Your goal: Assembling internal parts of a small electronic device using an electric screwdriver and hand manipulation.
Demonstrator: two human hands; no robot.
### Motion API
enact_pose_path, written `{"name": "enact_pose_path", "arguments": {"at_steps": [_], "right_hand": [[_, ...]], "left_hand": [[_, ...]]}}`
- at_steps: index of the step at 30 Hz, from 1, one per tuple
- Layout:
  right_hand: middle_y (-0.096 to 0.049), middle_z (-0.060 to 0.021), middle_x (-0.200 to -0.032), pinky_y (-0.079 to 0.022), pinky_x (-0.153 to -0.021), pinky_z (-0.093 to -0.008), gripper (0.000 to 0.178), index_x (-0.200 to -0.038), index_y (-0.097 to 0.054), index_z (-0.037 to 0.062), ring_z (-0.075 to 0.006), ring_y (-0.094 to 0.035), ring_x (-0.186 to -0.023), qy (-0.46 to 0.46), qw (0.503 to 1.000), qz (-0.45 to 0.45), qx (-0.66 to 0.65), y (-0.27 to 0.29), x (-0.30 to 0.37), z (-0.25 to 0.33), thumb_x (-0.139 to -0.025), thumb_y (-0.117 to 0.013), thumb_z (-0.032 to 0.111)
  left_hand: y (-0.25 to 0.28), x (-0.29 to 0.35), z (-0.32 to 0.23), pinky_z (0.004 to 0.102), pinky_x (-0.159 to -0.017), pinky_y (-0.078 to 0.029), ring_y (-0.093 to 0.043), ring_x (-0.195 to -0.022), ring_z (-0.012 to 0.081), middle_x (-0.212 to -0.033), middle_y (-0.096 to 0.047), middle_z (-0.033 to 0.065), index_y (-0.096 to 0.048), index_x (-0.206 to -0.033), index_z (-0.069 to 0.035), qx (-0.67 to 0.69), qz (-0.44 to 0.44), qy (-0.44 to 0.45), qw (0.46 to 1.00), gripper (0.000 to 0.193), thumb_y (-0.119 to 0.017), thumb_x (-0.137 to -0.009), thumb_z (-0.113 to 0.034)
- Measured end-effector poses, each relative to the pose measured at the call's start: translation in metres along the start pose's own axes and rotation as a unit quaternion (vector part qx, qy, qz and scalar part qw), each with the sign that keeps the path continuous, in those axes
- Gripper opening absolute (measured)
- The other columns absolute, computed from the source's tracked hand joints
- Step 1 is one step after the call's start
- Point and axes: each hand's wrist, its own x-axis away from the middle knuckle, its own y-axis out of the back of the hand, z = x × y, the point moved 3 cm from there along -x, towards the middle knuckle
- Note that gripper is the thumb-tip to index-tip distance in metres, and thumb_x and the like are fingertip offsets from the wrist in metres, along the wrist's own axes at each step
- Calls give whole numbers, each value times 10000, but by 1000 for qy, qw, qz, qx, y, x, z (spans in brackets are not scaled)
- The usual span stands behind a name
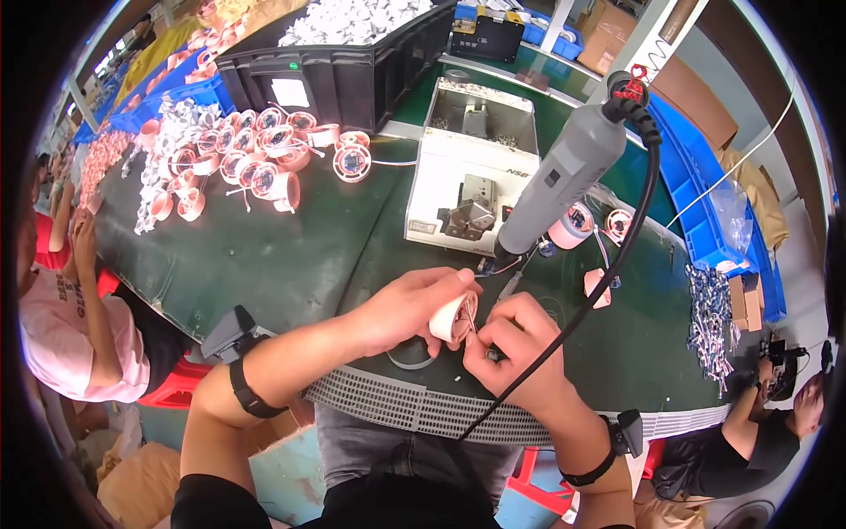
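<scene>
Green counter (291,264) w/ grey corded tool (564,172) above; L hand (407,306) grips pink housing (446,321), R hand (520,346) curled at its rim, hold unclear.

The view is bright, bending toward black edges.

- Black bin (339,93) of white pieces (352,19), upper left
- Blue tray (676,172), right
- Cardboard box (753,300), far right
- Seated co-worker (75,339), left edge
- Red stool (179,386), lower left
</scene>
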Motion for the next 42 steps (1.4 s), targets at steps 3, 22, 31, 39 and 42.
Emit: {"name": "enact_pose_path", "arguments": {"at_steps": [3, 22, 31, 39, 42], "right_hand": [[-543, -64, -749, -464, -516, -323, 184, -676, -585, 49, -222, -566, -588, -10, 1000, -5, 26, 2, 0, 1, -676, -769, 45], [-671, -49, -773, -491, -502, -207, 161, -1066, -678, -32, -89, -631, -589, -295, 880, -64, -367, 1, 4, -15, -919, -689, 32], [-688, -87, -902, -502, -615, -215, 188, -1013, -717, -7, -108, -653, -743, -123, 969, -93, -191, -1, 8, -13, -830, -754, -25], [-633, -97, -1034, -578, -759, -280, 229, -1036, -614, -30, -170, -677, -888, -254, 882, -128, -375, -9, 1, -14, -845, -741, -26], [-624, -99, -1019, -566, -731, -259, 175, -1003, -625, -34, -156, -665, -859, -227, 938, -107, -237, -5, -1, -22, -854, -717, -41]], "left_hand": [[-3, 1, 2, 258, -552, -530, -663, -799, 136, -986, -660, 64, -541, -1269, 3, -26, 22, -2, 999, 484, -388, -1073, -412], [-10, 4, 3, 330, -952, -470, -577, -1090, 152, -1223, -589, 78, -457, -1412, -3, 188, 86, -182, 961, 380, -439, -1071, -171], [-19, 3, 11, 408, -1122, -348, -409, -1377, 255, -1537, -355, 143, -158, -1579, -80, 193, 146, -216, 946, 578, -399, -1062, -172], [-23, 11, 6, 382, -1091, -395, -453, -1301, 184, -1501, -392, 119, -133, -1584, -91, 11, 76, -295, 952, 652, -492, -1046, -178], [-12, 9, 0, 264, -765, -579, -645, -979, 117, -1126, -638, 53, -431, -1437, -14, -10, 19, -194, 981, 504, -620, -981, -115]]}}
